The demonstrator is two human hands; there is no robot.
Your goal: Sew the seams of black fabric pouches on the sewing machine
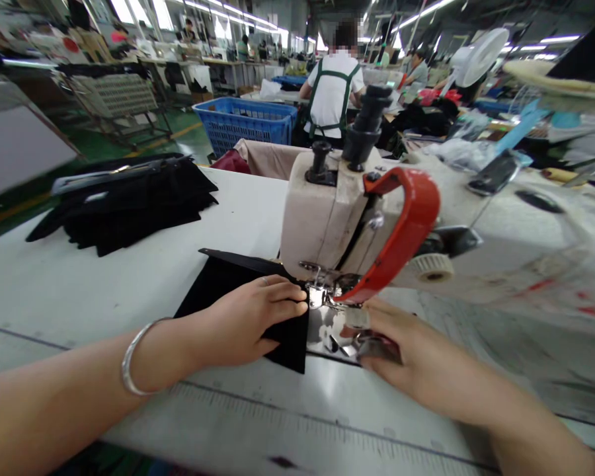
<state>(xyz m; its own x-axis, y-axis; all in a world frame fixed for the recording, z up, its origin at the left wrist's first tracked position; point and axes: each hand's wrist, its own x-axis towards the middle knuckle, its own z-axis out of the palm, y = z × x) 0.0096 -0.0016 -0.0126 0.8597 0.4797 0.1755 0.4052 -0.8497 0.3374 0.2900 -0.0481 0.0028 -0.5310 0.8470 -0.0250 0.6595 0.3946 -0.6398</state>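
Observation:
My left hand (258,314) lies flat on a piece of black fabric (208,287), its fingertips close beside the metal presser foot (318,296) of a sewing machine (322,218). The fabric's right edge runs along the needle plate (320,327). Across from it, my right hand (401,350) is curled around a small metal tool that looks like thread snips (377,347), its tip over the plate. A red curved guard (416,218) on the machine head partly hides the right fingers, and the hand is slightly blurred.
A stack of black fabric pieces (139,205) lies on the white table (248,198) at the left. Ruler markings (277,410) run along the near side. Behind the table stand a blue plastic basket (245,122) and a person in a white shirt (334,92) facing away.

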